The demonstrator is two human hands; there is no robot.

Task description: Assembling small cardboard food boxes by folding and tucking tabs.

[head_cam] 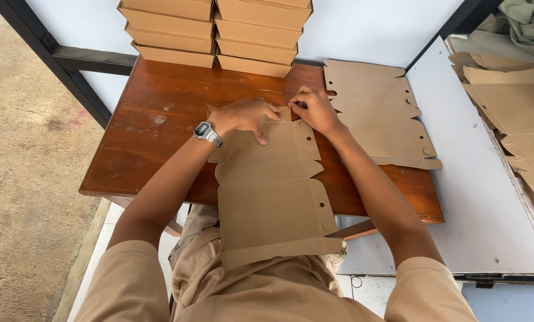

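While both hands work at its far edge, the flat cardboard box blank point(270, 179) lies lengthwise on the wooden table point(154, 143), its near end hanging over the table's edge toward the person's lap. The left hand point(243, 116), with a metal wristwatch point(208, 133) on its wrist, presses fingers down on the blank's upper panel, its grip narrow at the top flap. The right hand point(316, 110) pinches that same flap with thumb and forefinger, just beside the left. Most of the blank thus lies below and nearer than both grips. A stack of flat blanks point(377, 113) lies just right of the hands, and folded boxes point(216, 33) are stacked at the table's far side.
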